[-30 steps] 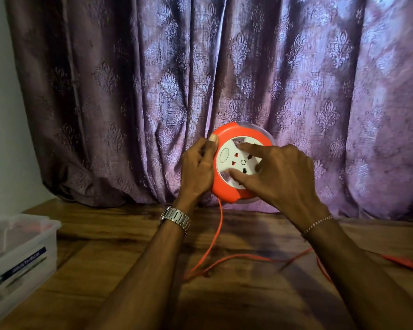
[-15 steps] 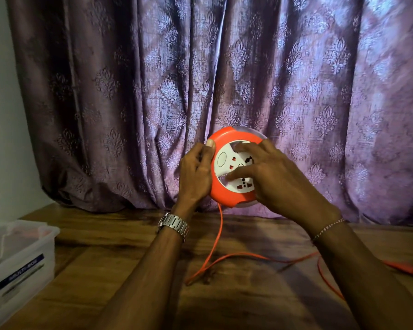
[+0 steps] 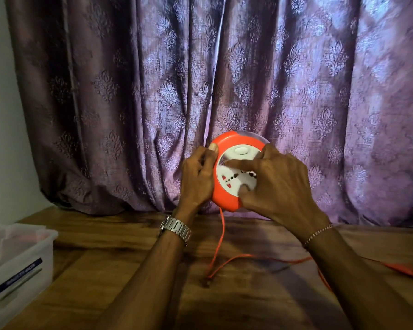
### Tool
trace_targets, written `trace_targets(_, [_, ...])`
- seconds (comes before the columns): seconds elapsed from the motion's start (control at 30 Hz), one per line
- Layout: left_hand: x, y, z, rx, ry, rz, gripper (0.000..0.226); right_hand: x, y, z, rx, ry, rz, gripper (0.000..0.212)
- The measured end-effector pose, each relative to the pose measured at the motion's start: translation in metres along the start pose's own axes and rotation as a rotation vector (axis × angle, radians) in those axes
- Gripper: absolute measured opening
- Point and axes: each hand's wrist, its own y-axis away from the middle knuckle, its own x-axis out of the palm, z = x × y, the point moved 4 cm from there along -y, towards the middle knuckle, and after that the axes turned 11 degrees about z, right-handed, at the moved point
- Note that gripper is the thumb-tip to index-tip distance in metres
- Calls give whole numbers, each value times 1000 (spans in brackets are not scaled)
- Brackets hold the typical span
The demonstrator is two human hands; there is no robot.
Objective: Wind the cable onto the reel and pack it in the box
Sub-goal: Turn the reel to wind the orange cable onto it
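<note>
I hold a round orange cable reel (image 3: 224,196) with a white socket face up in the air in front of the curtain. My left hand (image 3: 197,177) grips its left rim, thumb on the front edge. My right hand (image 3: 275,184) has curled fingers on the white face, covering its right half. The orange cable (image 3: 218,244) hangs from the reel's underside and loops over the wooden table to the right. Its plug (image 3: 405,270) lies at the far right edge. A clear plastic box (image 3: 22,256) with a blue label stands at the lower left.
A purple patterned curtain (image 3: 153,91) hangs close behind the reel. The wooden table (image 3: 119,265) stretches under both arms. A pale wall (image 3: 0,115) is on the left.
The white socket face has turned clockwise: its oval button went from the left side to the top. My right hand shifted round with it, and the slack cable on the table drew in.
</note>
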Motion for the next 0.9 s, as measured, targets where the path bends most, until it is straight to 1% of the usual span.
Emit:
trace_targets(0.07, [-1, -1, 1, -4, 29, -5, 41, 1, -1, -2, 80, -21, -33, 60])
trace_targets(0.13, [-2, -2, 2, 1, 52, -14, 41, -2, -1, -2, 106, -4, -98, 63])
trace_targets(0.2, [-3, -2, 2, 5, 56, -14, 41, -4, -1, -1, 68, 18, -131, 60])
trace_targets(0.27, [-2, -1, 2, -1, 56, -7, 43, -5, -3, -1, 4, 4, -117, 56])
trace_targets(0.33, [-2, -1, 3, -7, 69, -4, 47, -6, -4, -2, -75, -63, -98, 44])
trace_targets(0.4, [-3, -1, 4, -12, 86, -12, 57, -8, -6, -2, -181, -100, -67, 25])
trace_targets(0.43, [-4, -1, 4, -14, 90, -19, 59, -8, -7, -2, -229, -99, -27, 25])
trace_targets(0.5, [-5, -1, 4, -6, 85, -31, 55, -6, -7, -1, -286, -97, 91, 37])
trace_targets(0.57, [-5, -2, 4, -3, 76, -28, 53, -4, -7, 1, -283, -86, 176, 40])
trace_targets(0.63, [-4, -2, 6, 1, 79, -15, 57, -2, -6, 4, -277, -47, 210, 46])
trace_targets(0.77, [-3, -3, 6, 10, 43, -11, 47, -2, -5, 3, -239, 39, 181, 55])
trace_targets(0.8, [-3, -3, 6, 9, 32, -11, 47, -2, -5, 3, -233, 59, 164, 53])
trace_targets(0.87, [-3, -3, 7, 12, 26, -15, 46, -3, -3, 3, -213, 92, 111, 44])
trace_targets(0.9, [-3, -4, 8, 17, 26, -14, 46, -4, -3, 3, -192, 92, 84, 46])
